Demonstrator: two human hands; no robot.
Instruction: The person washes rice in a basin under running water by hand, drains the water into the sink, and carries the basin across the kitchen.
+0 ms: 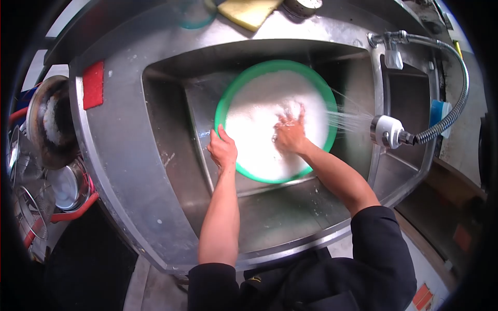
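A round basin with a green rim sits in the metal sink, filled with something white that glare keeps me from making out. At its left edge, my left hand is closed on the rim, thumb over the top. My right hand rests in the white contents, right of the middle, fingers spread and partly covered. From the right, a white spray head on a flexible metal hose sends jets of water toward the basin's right side.
A yellow sponge or cloth and a round metal item are on the back ledge. A red pad lies on the left counter. Pans and a blackened wok stand at far left. A smaller sink bowl adjoins on the right.
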